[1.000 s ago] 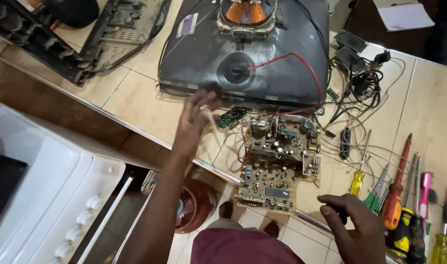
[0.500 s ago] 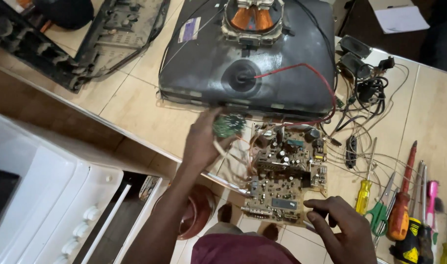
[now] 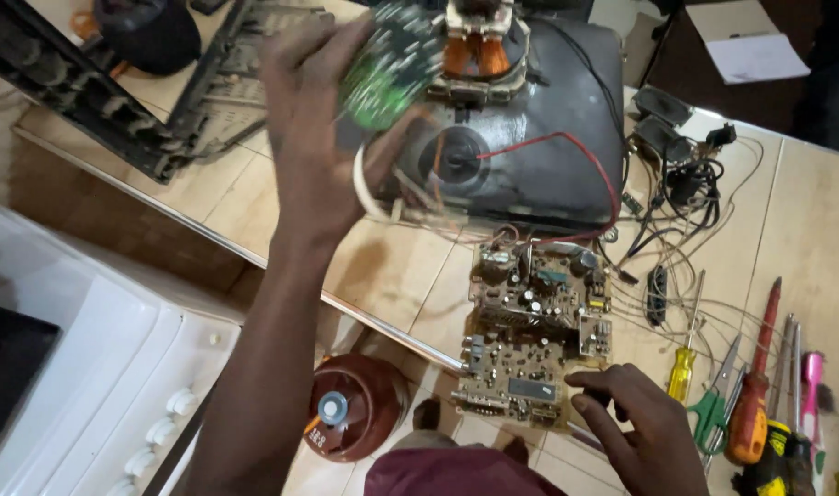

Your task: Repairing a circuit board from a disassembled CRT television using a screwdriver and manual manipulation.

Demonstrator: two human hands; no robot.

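The small green circuit board (image 3: 387, 69) is being held up in the left hand (image 3: 314, 138), fingers closed on its edge, at 12 o'clock above the picture tube (image 3: 529, 156), white leads trailing. The right hand (image 3: 635, 427) is resting loosely curled on the main board (image 3: 534, 335) at 5 o'clock, holding nothing. Seemingly the small board is being lifted clear; freeing it calls for slack leads.

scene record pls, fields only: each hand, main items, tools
left hand: raised, grips small round green circuit board, motion-blurred
right hand: fingertips on lower right edge of large tan circuit board
tube: dark grey picture tube, red wire across it
tools: yellow-handled screwdriver, green-handled scissors, orange-handled screwdriver
surface: tan tiled counter
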